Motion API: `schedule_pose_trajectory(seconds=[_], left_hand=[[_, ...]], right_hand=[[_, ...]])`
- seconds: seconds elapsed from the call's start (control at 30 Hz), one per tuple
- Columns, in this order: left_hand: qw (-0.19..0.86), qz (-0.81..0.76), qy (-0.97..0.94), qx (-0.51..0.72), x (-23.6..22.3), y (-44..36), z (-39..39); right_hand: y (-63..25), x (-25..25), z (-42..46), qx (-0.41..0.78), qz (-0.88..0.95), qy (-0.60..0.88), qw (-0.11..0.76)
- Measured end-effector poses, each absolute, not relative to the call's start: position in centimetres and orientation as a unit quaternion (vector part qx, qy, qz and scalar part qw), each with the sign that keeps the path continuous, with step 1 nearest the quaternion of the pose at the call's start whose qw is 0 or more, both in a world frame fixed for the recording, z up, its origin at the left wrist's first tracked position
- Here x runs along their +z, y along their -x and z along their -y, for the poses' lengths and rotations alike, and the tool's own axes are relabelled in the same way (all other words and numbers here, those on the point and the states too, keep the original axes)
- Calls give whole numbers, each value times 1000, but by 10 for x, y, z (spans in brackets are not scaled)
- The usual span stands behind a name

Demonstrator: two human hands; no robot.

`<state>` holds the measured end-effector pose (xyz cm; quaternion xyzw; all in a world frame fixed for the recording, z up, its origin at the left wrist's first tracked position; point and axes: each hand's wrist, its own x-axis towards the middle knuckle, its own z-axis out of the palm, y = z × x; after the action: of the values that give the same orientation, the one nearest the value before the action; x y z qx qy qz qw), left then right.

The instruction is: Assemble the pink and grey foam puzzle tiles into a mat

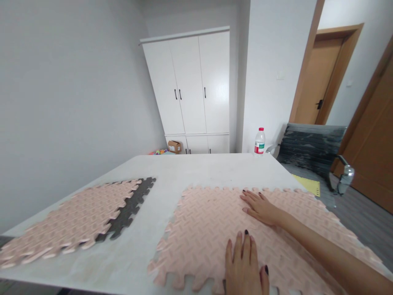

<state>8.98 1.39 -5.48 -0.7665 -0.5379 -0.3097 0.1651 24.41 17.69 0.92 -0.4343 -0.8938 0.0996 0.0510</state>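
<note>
A pink foam mat (196, 229) with a raised woven pattern and toothed edges lies flat on the white table, reaching toward its right side. My left hand (244, 264) rests palm down near the mat's front edge, fingers stretched forward and thumb apart. Farther back, my right hand (260, 208) also lies flat on the same mat, its fingers pointing left and the forearm crossing over the mat from the right. Neither hand holds anything. On the left side of the table is another pink foam mat (82, 213), on top of a dark grey foam mat (132, 209) whose toothed edge sticks out.
A plastic bottle (259, 141) with a red cap stands at the table's (196, 166) far right corner. Beyond are a white cabinet (190, 86), a cardboard box (174, 146) and small colourful items (159, 152). A dark chair (311, 147) with a yellow sheet (308, 185) sits at right.
</note>
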Motion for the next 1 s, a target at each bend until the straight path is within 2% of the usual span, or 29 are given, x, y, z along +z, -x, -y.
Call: schedule_pose_trajectory(seconds=[0.23,0.5,0.8,0.9,1.0], left_hand=[[157,570,754,-288,-45,-95,-10],[166,582,744,-284,-73,-105,-19],[136,573,762,-268,-75,-102,-4],[103,579,769,-252,-70,-102,0],[8,569,796,-208,-44,-96,6]], right_hand=[[-259,8,-192,195,876,434,77],[-261,10,-184,181,893,405,77],[-259,5,-171,152,897,406,84],[-261,-1,-171,147,896,407,94],[-259,-2,-172,139,896,412,87]])
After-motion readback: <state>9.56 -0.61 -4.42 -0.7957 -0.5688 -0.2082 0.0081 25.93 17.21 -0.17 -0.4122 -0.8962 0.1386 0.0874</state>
